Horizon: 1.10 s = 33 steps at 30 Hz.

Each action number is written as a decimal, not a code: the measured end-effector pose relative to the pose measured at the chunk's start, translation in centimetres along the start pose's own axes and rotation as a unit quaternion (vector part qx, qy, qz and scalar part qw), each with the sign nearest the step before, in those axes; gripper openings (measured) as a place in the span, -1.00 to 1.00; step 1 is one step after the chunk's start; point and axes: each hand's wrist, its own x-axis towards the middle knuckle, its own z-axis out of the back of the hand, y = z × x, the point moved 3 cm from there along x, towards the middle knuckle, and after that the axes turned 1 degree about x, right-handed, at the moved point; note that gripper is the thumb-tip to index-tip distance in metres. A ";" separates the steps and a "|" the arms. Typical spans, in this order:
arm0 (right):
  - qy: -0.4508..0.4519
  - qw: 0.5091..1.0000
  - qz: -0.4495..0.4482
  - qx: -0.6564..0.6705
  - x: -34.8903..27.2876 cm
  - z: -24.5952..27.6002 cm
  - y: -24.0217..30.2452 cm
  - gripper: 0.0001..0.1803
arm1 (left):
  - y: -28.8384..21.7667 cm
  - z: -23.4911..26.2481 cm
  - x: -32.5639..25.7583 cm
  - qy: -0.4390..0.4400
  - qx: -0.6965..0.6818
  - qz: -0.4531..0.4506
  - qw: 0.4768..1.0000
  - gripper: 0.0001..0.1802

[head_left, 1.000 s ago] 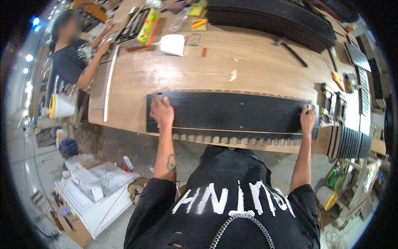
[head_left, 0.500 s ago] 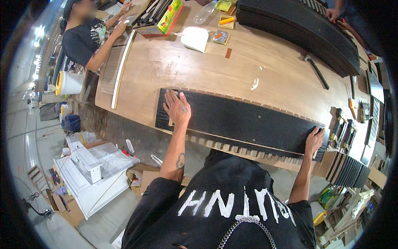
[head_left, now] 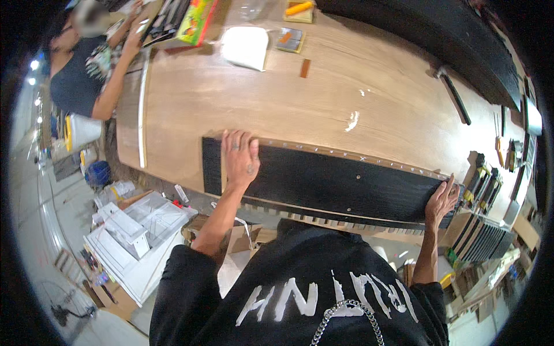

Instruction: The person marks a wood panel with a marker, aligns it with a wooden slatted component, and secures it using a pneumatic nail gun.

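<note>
The long black board [head_left: 323, 173] lies flat along the near edge of the desk [head_left: 190, 98], right in front of the person, slanting a little so that its right end comes nearer the body. A narrow strip of pale wood [head_left: 329, 151] with small white marks runs along its far side. The left hand [head_left: 239, 158] is laid palm down across the board near its left end, unclenched, with the fingers reaching over the far edge. The right hand [head_left: 443, 199] rests on the right end, fingers stretched out and slightly spread (whether either one is pressing, I cannot tell).

Beyond the board, toward the left, are a white pad [head_left: 245, 47], a small brown strip [head_left: 304, 68] and a little grey block [head_left: 290, 40] with an orange piece on it. A hammer [head_left: 456, 101] lies farther right, near a big black stack [head_left: 438, 34]. Just beside the right hand are some dark and yellow tools [head_left: 483, 183], with a pile of dark-edged boards [head_left: 480, 236] below them. At the left, a long white strip [head_left: 143, 109] lies near the desk's end, where a co-worker [head_left: 81, 75] has both arms held toward a bright box [head_left: 198, 23] of dark sticks.
</note>
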 end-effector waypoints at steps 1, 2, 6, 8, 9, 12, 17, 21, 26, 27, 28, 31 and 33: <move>0.026 0.999 -0.009 0.038 -0.1 0.5 0.6 -0.48 | 0.3 -0.5 -0.3 -0.014 0.001 0.000 1.000 -0.65; 0.024 0.999 -0.006 0.043 -0.1 0.3 0.5 -0.48 | 0.1 -0.6 -0.3 0.000 0.005 0.001 1.000 -0.68; -0.017 0.995 0.055 0.080 0.6 0.2 -0.3 -0.50 | -0.4 -0.4 -0.1 0.019 0.006 0.001 1.000 -0.70; -0.025 0.992 0.068 0.101 0.4 -0.2 -1.1 -0.51 | -0.8 0.2 0.3 0.017 0.001 0.000 1.000 -0.73; -0.022 0.993 0.068 0.097 0.5 0.1 -0.7 -0.51 | -0.4 -0.1 0.2 0.013 0.002 0.002 1.000 -0.69; -0.003 0.995 0.052 0.087 0.6 0.4 0.2 -0.51 | 0.2 -0.5 -0.4 0.009 0.007 0.014 1.000 -0.67; 0.026 0.992 0.123 -0.005 0.9 0.9 2.6 -0.56 | -1.3 -0.4 0.3 -0.036 0.052 0.013 0.998 -0.70; 0.119 0.952 0.277 0.052 -1.0 3.0 12.3 -0.62 | -11.8 -2.8 -0.1 0.075 0.035 -0.076 0.994 -0.49; 0.090 0.924 0.334 0.164 -2.5 2.7 17.6 -0.68 | -18.5 -4.7 0.7 0.083 -0.051 -0.116 0.989 -0.51; 0.094 0.923 0.331 0.170 -2.8 2.3 17.7 -0.70 | -18.4 -4.8 0.5 0.091 -0.049 -0.110 0.989 -0.51; 0.099 0.923 0.329 0.175 -2.9 2.0 17.7 -0.71 | -18.0 -4.8 0.2 0.099 -0.048 -0.103 0.989 -0.52; 0.106 0.923 0.326 0.176 -3.1 1.7 17.8 -0.74 | -17.5 -5.5 -0.3 0.082 -0.070 -0.096 0.989 -0.52; 0.105 0.922 0.329 0.175 -3.3 1.9 17.5 -0.76 | -17.4 -5.3 -0.6 0.093 -0.070 -0.086 0.990 -0.53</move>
